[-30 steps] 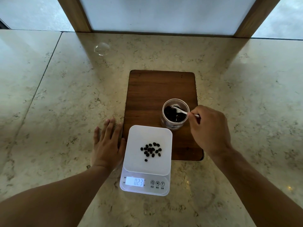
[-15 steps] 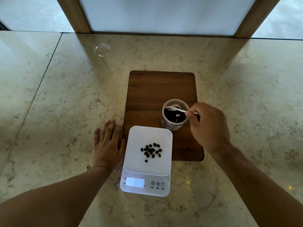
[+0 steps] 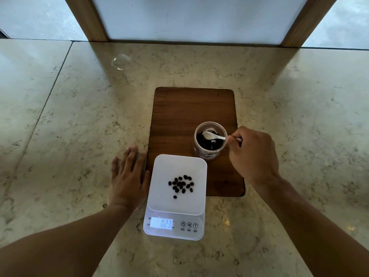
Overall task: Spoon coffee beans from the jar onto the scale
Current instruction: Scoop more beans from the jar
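Two hands are in view, and we place everything against the scale. Our right hand pinches the white spoon by its handle; our left hand lies flat and spread on the worktop, just left of the scale. The spoon's bowl sits inside the jar, which stands on the wooden board just behind the scale's right corner. We judge another scoop is under way. Its long axis runs roughly level, bowl pointing left. Next we need a steady lift towards the beans on the platform.
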The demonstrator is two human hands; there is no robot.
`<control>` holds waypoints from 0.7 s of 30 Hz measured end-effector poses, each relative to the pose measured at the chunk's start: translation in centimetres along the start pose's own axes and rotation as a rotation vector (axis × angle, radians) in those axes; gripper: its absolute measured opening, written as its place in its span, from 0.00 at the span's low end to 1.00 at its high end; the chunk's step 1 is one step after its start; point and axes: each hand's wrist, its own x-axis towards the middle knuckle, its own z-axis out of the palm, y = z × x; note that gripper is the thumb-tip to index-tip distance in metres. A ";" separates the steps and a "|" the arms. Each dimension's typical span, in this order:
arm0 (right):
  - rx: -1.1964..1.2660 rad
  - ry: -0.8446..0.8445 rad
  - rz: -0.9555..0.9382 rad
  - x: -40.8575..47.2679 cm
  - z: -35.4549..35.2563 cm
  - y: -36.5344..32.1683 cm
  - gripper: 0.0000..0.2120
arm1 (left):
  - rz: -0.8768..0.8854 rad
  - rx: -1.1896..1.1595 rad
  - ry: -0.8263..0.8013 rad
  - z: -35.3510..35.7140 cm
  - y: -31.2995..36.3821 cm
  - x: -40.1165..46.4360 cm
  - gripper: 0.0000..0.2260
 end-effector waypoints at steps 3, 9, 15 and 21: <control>-0.005 -0.052 0.056 -0.3 0.5 -0.2 0.07 | 0.002 -0.009 0.005 0.0 0.1 0.0 0.28; -0.006 -0.095 0.108 -0.2 0.8 -0.4 0.08 | 0.004 -0.009 0.016 0.1 0.0 0.0 0.27; 0.083 -0.177 0.207 0.6 0.3 -0.2 0.11 | 0.008 -0.007 0.023 0.3 -0.2 0.0 0.27; 0.175 -0.207 0.259 0.4 0.0 0.1 0.14 | 0.004 -0.001 0.012 0.2 0.0 0.0 0.27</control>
